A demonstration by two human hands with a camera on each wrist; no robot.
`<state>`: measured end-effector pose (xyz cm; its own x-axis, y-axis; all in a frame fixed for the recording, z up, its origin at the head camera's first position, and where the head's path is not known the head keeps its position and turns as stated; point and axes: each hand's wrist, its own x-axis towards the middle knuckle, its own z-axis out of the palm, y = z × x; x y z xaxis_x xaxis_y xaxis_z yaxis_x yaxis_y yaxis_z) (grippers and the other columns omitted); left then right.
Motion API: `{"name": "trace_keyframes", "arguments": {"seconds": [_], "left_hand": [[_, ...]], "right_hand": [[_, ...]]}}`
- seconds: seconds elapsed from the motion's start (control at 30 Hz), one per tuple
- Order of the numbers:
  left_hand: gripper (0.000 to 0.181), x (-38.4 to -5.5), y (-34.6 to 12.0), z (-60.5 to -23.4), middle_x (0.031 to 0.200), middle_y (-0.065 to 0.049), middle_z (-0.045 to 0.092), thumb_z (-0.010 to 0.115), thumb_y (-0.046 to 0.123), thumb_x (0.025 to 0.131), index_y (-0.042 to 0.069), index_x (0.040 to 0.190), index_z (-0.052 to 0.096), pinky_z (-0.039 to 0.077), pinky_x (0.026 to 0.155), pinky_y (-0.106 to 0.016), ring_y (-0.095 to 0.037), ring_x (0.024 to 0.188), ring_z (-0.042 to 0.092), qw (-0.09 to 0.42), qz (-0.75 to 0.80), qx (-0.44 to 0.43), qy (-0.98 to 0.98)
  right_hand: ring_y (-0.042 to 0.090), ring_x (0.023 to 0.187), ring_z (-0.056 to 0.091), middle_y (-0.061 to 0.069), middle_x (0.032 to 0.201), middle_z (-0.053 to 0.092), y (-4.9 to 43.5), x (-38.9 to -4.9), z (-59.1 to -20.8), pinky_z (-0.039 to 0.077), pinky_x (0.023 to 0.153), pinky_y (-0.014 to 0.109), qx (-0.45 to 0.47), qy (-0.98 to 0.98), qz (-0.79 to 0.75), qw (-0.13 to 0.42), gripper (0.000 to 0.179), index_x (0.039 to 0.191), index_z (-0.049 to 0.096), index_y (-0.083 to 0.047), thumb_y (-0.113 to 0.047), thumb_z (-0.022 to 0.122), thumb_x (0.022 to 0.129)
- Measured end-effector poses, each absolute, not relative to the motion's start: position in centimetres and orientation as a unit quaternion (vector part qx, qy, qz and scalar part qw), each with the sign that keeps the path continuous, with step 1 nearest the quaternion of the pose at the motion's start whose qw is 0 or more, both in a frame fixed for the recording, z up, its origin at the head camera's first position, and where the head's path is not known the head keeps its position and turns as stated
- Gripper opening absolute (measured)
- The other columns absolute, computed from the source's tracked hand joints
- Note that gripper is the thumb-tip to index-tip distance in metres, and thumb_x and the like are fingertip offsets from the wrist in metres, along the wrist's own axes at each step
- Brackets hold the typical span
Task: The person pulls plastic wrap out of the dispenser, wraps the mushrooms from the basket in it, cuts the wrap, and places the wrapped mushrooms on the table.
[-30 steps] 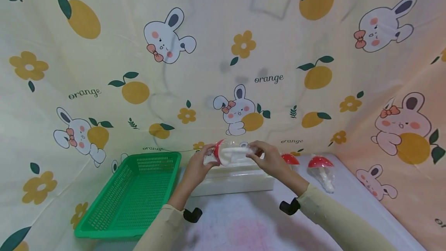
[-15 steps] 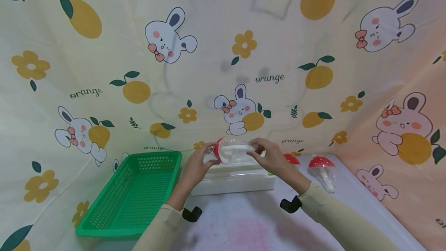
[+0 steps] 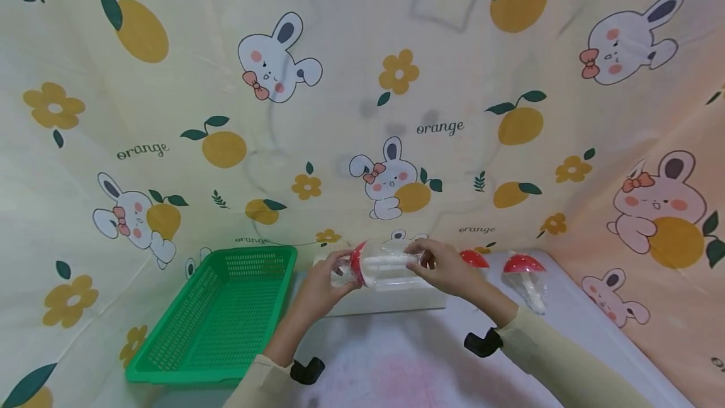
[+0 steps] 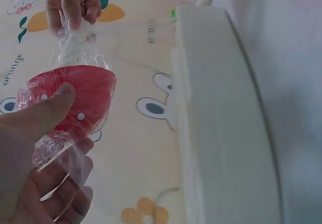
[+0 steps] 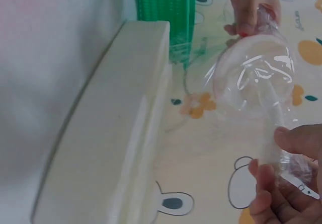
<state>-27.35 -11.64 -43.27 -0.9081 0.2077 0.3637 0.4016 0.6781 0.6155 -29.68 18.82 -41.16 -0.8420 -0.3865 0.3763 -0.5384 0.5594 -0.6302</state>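
Observation:
Between both hands, above a long white box [image 3: 391, 301], is a mushroom [image 4: 80, 98] with a red, white-dotted cap and a pale stem, lying sideways in clear plastic film [image 5: 251, 78]. My left hand [image 3: 321, 285] grips the cap end, its thumb pressing on the red top in the left wrist view. On the other side my right hand [image 3: 447, 266] pinches the wrapped stem end between thumb and fingers. In the right wrist view the cap's pale underside shows through the shiny film.
A green perforated basket [image 3: 212, 376] stands on the table to the left. Toward the back right lie two more red-capped mushrooms, one [image 3: 525, 276] visibly wrapped and another [image 3: 474, 259] partly behind my right forearm. A patterned cloth [image 3: 340, 80] hangs behind the table.
Both hands and the mushroom have come down a little and nearer to me, over the box. The right hand has shifted slightly to the right. Both hands keep their hold.

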Motion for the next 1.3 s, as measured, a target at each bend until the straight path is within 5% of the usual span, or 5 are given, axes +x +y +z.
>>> {"name": "trace_keyframes", "arguments": {"seconds": [0.3, 0.7, 0.87, 1.07, 1.3], "left_hand": [[0.077, -25.5, -12.0, -47.0, 0.135, -0.005, 0.068, 0.094, 0.028, 0.085, 0.018, 0.151, 0.056, 0.059, 0.094, -0.049, -0.024, 0.115, 0.064, 0.083, -0.366, -0.185, -0.908], [0.082, -24.9, -11.9, -51.4, 0.138, -0.015, 0.063, 0.095, 0.006, 0.079, 0.009, 0.15, 0.054, 0.06, 0.092, -0.046, -0.032, 0.12, 0.063, 0.079, -0.383, -0.25, -0.886], [0.09, -24.5, -11.8, -52.3, 0.14, -0.014, 0.061, 0.097, 0.009, 0.078, 0.01, 0.154, 0.049, 0.058, 0.101, -0.051, -0.034, 0.124, 0.063, 0.058, -0.382, -0.254, -0.886], [0.073, -24.3, -11.4, -52.8, 0.146, -0.009, 0.058, 0.09, 0.028, 0.09, 0.014, 0.151, 0.051, 0.05, 0.112, -0.057, -0.032, 0.135, 0.057, 0.019, -0.399, -0.205, -0.893], [0.062, -24.6, -10.8, -53.4, 0.135, -0.005, 0.062, 0.092, 0.021, 0.087, 0.014, 0.138, 0.058, 0.056, 0.105, -0.05, -0.027, 0.125, 0.062, 0.051, -0.388, -0.183, -0.902]], "right_hand": [[0.014, 0.084, 0.066, -0.003, 0.106, 0.073, 19.9, -28.0, -44.5, 0.06, 0.069, 0.026, 0.265, -0.876, 0.402, 0.028, 0.02, 0.117, 0.076, -0.019, -0.031, 0.078, 0.101], [0.006, 0.08, 0.064, -0.003, 0.103, 0.072, 19.9, -27.3, -49.6, 0.057, 0.074, 0.025, 0.305, -0.851, 0.426, 0.011, 0.015, 0.11, 0.073, -0.014, -0.017, 0.081, 0.098], [0.005, 0.08, 0.063, -0.004, 0.102, 0.071, 19.6, -27.3, -51.2, 0.057, 0.073, 0.025, 0.286, -0.855, 0.434, 0.009, 0.017, 0.108, 0.072, -0.013, -0.013, 0.083, 0.095], [0.004, 0.081, 0.065, -0.001, 0.101, 0.071, 19.5, -27.4, -52.9, 0.057, 0.073, 0.024, 0.289, -0.849, 0.441, 0.027, 0.02, 0.103, 0.07, -0.01, -0.009, 0.086, 0.092], [0.01, 0.087, 0.067, 0.005, 0.103, 0.07, 19.3, -27.9, -54.7, 0.06, 0.076, 0.026, 0.292, -0.841, 0.453, 0.04, 0.022, 0.103, 0.068, -0.005, -0.006, 0.086, 0.09]]}}
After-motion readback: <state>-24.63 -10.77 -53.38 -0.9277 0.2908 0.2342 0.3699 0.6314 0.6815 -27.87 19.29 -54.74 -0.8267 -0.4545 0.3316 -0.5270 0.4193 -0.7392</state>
